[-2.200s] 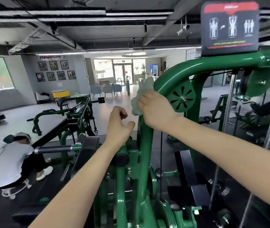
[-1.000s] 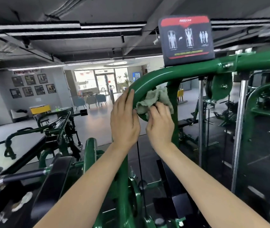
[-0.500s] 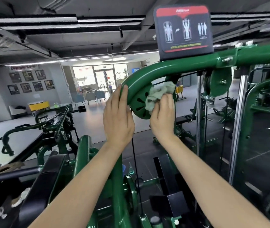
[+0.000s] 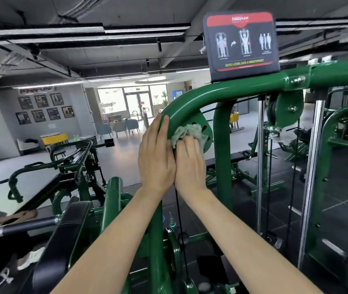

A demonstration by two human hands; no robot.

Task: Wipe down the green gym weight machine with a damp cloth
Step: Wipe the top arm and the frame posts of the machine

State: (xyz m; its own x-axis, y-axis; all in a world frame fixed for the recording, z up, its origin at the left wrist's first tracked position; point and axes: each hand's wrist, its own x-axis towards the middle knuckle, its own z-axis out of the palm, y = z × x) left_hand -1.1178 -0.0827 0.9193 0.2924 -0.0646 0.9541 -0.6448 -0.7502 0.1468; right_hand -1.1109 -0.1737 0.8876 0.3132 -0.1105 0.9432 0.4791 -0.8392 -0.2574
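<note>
Both forearms come up from the bottom edge of the view, hands side by side and touching at mid-frame. Left hand: fingers straight, laid flat against the outer curve of the green frame tube where it bends from upright to horizontal. Right hand: fingers curled over a bunched grey-green cloth, holding it against the green pulley disc tucked under that bend. Cloth sits just under the tube, partly covering the disc's slots.

Below the hands: green upright post, a black cable running down it, black padded seat parts at lower left.

Along the tube to the right: bolted joint, then a black-and-red instruction placard standing on the top bar. 2 chrome guide rods hang down behind it, with a 2nd green pulley near the top.

Lower-left corner: part of another person, crouched, mostly cut off.

Further back, left: another green machine, grey floor, yellow table, framed posters on the grey wall, chairs, glass entrance doors.
</note>
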